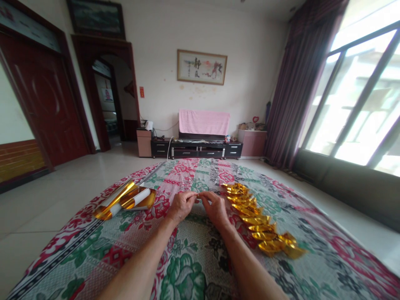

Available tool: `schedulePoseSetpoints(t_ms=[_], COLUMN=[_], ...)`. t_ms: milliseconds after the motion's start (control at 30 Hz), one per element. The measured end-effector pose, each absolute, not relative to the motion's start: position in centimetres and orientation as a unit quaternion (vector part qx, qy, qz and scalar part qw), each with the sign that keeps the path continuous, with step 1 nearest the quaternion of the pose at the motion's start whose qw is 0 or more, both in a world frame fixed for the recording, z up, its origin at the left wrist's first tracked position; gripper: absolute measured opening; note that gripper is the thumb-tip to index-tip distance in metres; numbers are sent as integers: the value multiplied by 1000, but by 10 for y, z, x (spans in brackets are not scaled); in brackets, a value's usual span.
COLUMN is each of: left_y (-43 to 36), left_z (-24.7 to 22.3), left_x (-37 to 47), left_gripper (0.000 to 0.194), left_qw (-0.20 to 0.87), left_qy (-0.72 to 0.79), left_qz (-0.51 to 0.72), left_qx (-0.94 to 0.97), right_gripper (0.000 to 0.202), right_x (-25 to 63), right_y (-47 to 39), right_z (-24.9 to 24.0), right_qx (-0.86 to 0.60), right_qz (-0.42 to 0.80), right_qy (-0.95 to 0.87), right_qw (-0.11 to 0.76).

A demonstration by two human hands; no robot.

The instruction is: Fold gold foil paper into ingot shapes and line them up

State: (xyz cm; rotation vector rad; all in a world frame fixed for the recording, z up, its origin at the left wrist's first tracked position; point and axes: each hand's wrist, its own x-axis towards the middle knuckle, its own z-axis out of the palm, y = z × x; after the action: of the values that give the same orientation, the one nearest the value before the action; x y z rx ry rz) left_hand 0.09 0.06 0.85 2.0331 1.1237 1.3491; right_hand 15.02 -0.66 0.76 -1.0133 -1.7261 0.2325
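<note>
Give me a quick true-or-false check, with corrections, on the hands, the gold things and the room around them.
1. The folded gold pieces form a slanting row on the patterned cloth. True.
2. The left hand rests on the gold sheets. False: it is apart from them, its fingertips close to those of the right hand.
3. The row of gold pieces lies to the right of both hands. True.
4. The curtain covers the whole window. False: it hangs to one side, and bare panes show.
5. A pink cloth hangs above the black stand. True.
</note>
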Motion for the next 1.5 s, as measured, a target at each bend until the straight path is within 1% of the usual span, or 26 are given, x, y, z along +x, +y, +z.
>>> schedulePoseSetpoints(t_ms=[333,700,867,1133,1267,1500], left_y=[-1,-2,-5,-7,-6,2], left_z=[11,14,16,17,17,10], left_x=[2,3,3,6,4,-2], left_gripper=[25,25,25,25,24,24], left_qw=[225,169,152,182,198,197], left_qy=[422,446,437,429,442,454], left_qz=[485,475,468,468,474,483], left_qx=[732,739,753,751,735,722], right_gripper=[20,17,19,18,18,20], right_x=[150,148,148,149,150,151], right_y=[-7,-11,-11,-8,-8,-9], right_z=[8,13,11,8,10,13], right_qx=[-430,-426,-429,-444,-442,-454], right_qz=[98,147,150,117,139,173], right_qy=[-723,-715,-716,-712,-708,-691], right_qw=[532,535,529,531,533,535])
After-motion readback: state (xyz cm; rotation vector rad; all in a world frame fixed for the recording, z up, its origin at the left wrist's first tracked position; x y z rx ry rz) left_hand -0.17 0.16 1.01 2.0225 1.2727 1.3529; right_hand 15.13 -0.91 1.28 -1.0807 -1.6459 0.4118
